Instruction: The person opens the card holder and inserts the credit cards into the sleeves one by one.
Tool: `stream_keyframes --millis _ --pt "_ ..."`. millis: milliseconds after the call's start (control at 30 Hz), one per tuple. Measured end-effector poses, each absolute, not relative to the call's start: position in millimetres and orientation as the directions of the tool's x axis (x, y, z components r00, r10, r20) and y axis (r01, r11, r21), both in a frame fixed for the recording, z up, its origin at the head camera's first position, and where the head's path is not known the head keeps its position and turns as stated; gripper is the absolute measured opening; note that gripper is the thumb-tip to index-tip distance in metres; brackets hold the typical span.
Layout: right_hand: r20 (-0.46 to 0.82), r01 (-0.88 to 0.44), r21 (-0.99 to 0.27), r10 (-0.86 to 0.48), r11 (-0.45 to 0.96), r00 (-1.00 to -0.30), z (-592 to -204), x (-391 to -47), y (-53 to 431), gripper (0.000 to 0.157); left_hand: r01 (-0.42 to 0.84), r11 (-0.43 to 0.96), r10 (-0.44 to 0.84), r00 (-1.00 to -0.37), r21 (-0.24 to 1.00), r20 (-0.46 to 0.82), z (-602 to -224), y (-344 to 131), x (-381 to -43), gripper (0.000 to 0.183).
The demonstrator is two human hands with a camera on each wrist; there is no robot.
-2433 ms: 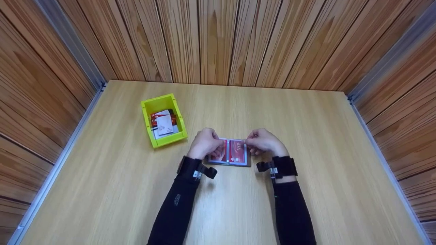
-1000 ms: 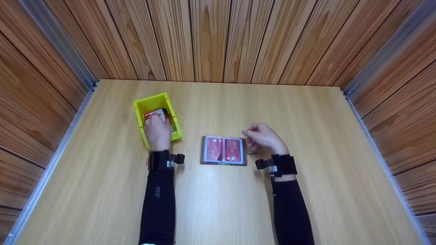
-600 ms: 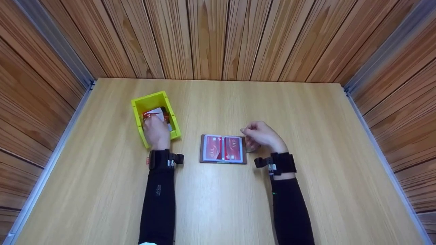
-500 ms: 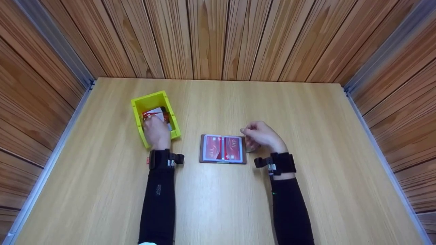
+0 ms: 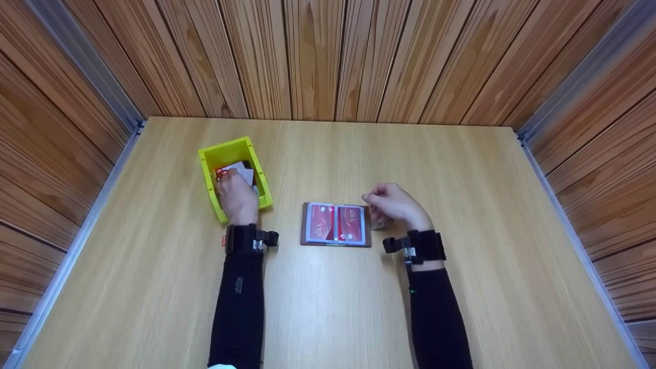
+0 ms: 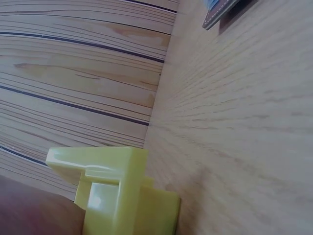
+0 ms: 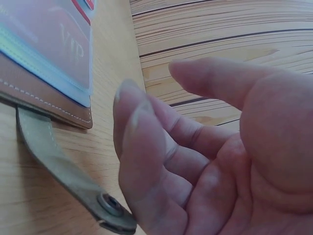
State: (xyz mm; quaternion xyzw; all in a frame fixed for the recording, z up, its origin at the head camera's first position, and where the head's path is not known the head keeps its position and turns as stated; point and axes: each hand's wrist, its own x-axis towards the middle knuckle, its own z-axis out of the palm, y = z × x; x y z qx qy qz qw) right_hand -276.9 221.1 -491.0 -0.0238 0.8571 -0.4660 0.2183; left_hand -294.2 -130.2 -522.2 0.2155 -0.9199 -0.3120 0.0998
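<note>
My left hand reaches into the yellow bin, its fingers curled down at a white card; the fingertips are hidden. Under them lie more cards, one with red showing. In the left wrist view only the rim of the bin and a blurred bit of hand appear. At the middle of the table a brown leather card holder lies open, with red VIP cards in its clear sleeves. Just right of it my right hand hovers, loosely curled and holding nothing, near the snap strap.
The pale wooden table runs back to a plank wall, with grey metal rails at the corners. Both wrists wear black camera bands, the right band beside the card holder.
My left hand went from the card holder to the bin, and a white card has shifted up and right beside its fingers. My right hand came off the holder's edge and has stayed beside it.
</note>
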Motion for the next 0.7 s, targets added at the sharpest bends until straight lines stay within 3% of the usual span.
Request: stream_keyframes --millis 333,700 --pt "-0.374 0.186 -0.805 -0.238 0.564 -0.896 -492.4 -277.7 221.3 0.033 -0.329 0.687 -0.461 -0.887 0.648 0.038 -520.7 -129.7 -296.2 0.048" --pt "-0.375 0.188 -0.813 -0.247 0.552 -0.894 -490.7 -276.6 219.4 0.033 -0.294 0.465 -0.521 -0.854 0.835 -0.011 -508.4 -138.7 -292.6 0.04"
